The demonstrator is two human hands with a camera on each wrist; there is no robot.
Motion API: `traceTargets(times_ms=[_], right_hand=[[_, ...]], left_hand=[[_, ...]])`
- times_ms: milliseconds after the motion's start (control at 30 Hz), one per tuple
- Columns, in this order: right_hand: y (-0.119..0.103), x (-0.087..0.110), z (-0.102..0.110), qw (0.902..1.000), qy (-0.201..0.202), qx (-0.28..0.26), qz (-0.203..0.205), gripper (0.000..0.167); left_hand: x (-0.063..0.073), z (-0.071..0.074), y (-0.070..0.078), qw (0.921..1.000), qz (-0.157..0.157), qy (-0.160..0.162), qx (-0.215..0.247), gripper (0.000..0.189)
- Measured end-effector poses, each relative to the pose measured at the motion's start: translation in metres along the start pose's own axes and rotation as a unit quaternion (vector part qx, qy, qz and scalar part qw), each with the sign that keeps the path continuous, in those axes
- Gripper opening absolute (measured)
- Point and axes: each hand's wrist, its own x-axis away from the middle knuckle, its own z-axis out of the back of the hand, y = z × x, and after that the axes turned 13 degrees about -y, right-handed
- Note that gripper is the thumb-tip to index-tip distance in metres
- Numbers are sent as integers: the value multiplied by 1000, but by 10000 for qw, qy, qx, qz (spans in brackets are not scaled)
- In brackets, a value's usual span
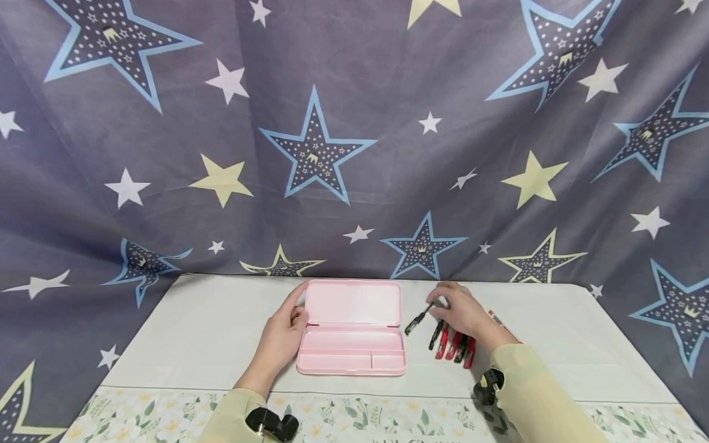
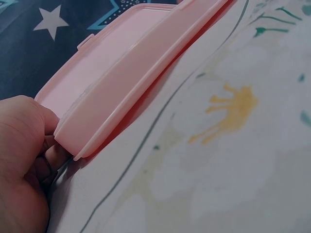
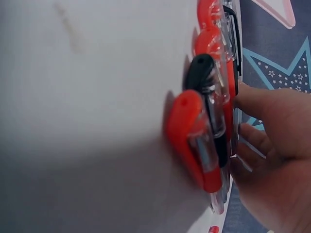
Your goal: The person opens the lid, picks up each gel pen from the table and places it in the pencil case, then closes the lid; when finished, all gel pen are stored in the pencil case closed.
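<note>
An opened pink pencil case lies on the table, its lid folded back and its compartments bare. My left hand holds the case by its left side, near the hinge. In the left wrist view, the fingers of the left hand meet the end of the pink case. Right of the case, my right hand pinches a black pen at one end, tilted down to the left. Beneath that hand lies a row of red pens and black pens, seen close up beside the right hand.
A slim red-and-white item lies behind the right wrist, partly hidden. The white table has a flower-printed front strip. A grey curtain with stars hangs right behind the table.
</note>
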Motion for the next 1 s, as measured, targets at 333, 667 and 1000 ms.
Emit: traceTargets(times_ms=[333, 667, 1000], right_hand=[[-2, 0, -1, 9994, 170, 267, -138, 9], [0, 6, 2, 9989, 373, 268, -59, 13], [-9, 18, 6, 9921, 1223, 74, -274, 10]], left_hand=[[1, 0, 0, 10000, -7, -61, 28, 65], [0, 0, -1, 10000, -40, -42, 41, 65], [1, 1, 0, 10000, -51, -19, 55, 67]])
